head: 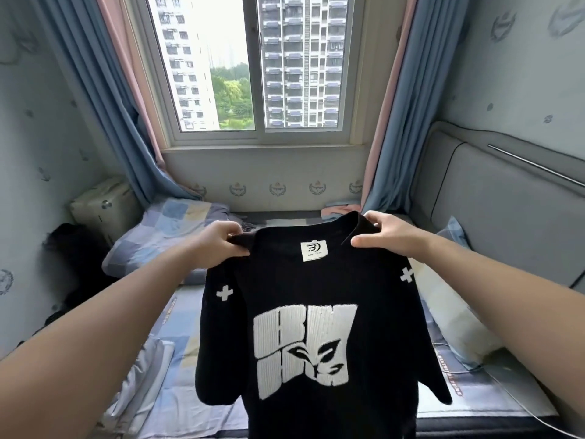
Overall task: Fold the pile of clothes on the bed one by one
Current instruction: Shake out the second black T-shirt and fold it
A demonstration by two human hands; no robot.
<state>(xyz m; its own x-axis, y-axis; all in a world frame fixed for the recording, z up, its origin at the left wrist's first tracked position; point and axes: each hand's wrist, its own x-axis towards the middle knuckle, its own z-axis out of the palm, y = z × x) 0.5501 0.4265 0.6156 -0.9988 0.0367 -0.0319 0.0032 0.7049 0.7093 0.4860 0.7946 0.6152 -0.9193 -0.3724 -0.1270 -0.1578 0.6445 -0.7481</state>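
Soft daylight enters through the window (256,64), slightly overexposed at the sky. The room interior appears dimmer. Wide-angle distortion bends the curtains (399,122) and the frame edges; detail is mildly soft.

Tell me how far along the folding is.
Done: no folded clothes show in view. In hand: the left hand and right hand grip a black T-shirt by its shoulders. It hangs open above the bed, not yet folded. Left: fold this shirt. A pink cloth at the bed's far end may follow. No pile is visible.
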